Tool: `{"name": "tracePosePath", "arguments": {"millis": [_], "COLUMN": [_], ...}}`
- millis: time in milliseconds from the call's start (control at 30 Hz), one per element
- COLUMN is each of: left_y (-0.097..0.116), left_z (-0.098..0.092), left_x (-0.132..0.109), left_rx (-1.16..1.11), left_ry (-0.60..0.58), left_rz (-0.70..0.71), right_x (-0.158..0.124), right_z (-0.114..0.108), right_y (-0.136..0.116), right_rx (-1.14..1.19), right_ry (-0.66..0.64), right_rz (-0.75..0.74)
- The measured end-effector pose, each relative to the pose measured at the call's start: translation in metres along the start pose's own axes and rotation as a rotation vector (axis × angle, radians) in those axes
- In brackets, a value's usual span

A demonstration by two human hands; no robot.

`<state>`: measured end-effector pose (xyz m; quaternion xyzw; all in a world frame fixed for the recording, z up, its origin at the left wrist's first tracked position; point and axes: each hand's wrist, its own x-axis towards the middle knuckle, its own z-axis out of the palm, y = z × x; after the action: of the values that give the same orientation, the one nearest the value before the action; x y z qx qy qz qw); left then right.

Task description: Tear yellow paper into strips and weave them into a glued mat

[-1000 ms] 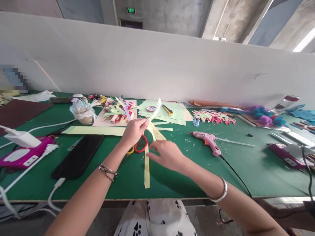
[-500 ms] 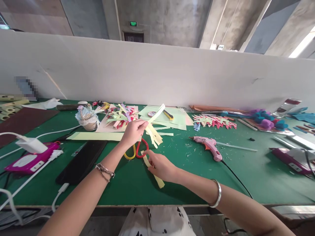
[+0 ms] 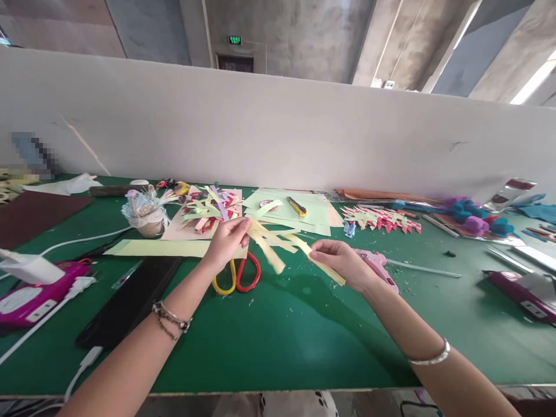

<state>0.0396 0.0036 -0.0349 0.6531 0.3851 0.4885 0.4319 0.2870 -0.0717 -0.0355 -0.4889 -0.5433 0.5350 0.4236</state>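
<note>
My left hand [image 3: 226, 240] is closed on a bunch of pale yellow paper strips [image 3: 270, 238], held a little above the green table [image 3: 278, 336]. The strips fan out to the right. My right hand [image 3: 343, 263] pinches one long yellow strip [image 3: 324, 263] that slants from the bunch down past my fingers. Red and yellow scissors [image 3: 238, 275] lie on the table just below my left hand. A pink glue gun [image 3: 382, 265] lies behind my right hand, partly hidden by it.
A long yellow sheet [image 3: 160, 248] and a black flat object [image 3: 130, 298] lie at left. Pink devices [image 3: 26, 292] with white cables sit at the left edge. Cut paper scraps [image 3: 208, 205], green sheets [image 3: 299, 208], red-green cut shapes [image 3: 382, 219] and a small wrapped pot [image 3: 145, 211] line the white partition.
My right hand picked a yellow strip off the table and lifted it up and right toward the bunch. My left hand kept hold of the bunch.
</note>
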Motion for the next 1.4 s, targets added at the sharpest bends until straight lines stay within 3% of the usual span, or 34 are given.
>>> {"name": "tracePosePath", "arguments": {"millis": [133, 200, 300, 467, 600, 800, 967, 1167, 1400], "left_y": [-0.001, 0.002, 0.008, 0.007, -0.003, -0.014, -0.018, -0.021, -0.019], "left_z": [-0.001, -0.001, -0.001, -0.005, -0.007, 0.003, 0.014, 0.02, 0.022], "left_x": [-0.002, -0.006, -0.01, -0.008, -0.007, -0.015, -0.021, -0.024, -0.024], "left_rx": [-0.287, -0.378, -0.429, -0.544, -0.613, -0.639, -0.636, -0.549, -0.376], "left_ry": [0.055, 0.018, -0.072, -0.018, -0.082, -0.31, -0.423, -0.471, -0.418], "left_rz": [-0.07, -0.123, -0.178, -0.205, -0.302, -0.393, -0.428, -0.452, -0.408], "right_x": [0.002, 0.002, 0.001, 0.0, 0.0, 0.002, 0.003, 0.002, -0.001], "right_z": [-0.004, -0.004, -0.005, -0.006, -0.002, 0.004, 0.006, 0.008, 0.01], "right_y": [0.005, 0.008, 0.011, 0.012, 0.01, 0.016, 0.021, 0.023, 0.022], "right_rx": [0.127, 0.142, 0.174, 0.281, 0.329, 0.303, 0.333, 0.361, 0.284], "right_ry": [-0.024, 0.007, 0.032, 0.022, 0.095, 0.242, 0.34, 0.427, 0.484], "right_rz": [-0.05, -0.046, -0.046, -0.024, -0.046, -0.059, -0.075, -0.124, -0.164]}}
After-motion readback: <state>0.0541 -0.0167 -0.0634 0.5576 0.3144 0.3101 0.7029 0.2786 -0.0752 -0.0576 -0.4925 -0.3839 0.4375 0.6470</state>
